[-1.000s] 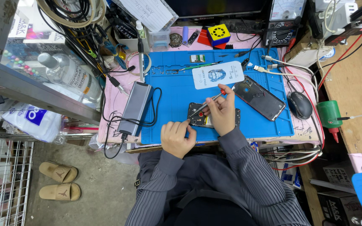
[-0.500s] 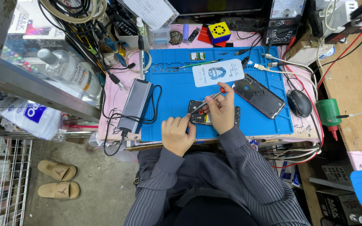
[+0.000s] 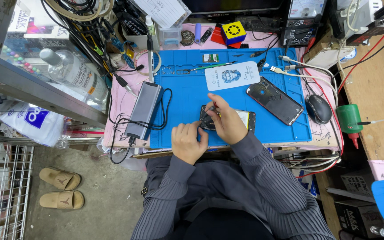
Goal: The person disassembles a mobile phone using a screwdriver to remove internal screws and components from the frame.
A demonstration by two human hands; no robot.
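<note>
On the blue mat [image 3: 187, 95], near its front edge, lies an opened phone [image 3: 245, 120]. The left hand [image 3: 188, 142] rests at the mat's front edge, fingers touching the phone's left end. The right hand [image 3: 227, 123] lies over the phone and pinches a thin tool [image 3: 208, 111] whose tip meets the phone's left end. Toward the mat's right edge lies a second phone [image 3: 275, 100], tilted, with a white card [image 3: 232, 75] just beside it toward the back. A grey box [image 3: 143, 110] with black cable sits along the mat's left edge. A black mouse [image 3: 318, 109] lies off the right edge
</note>
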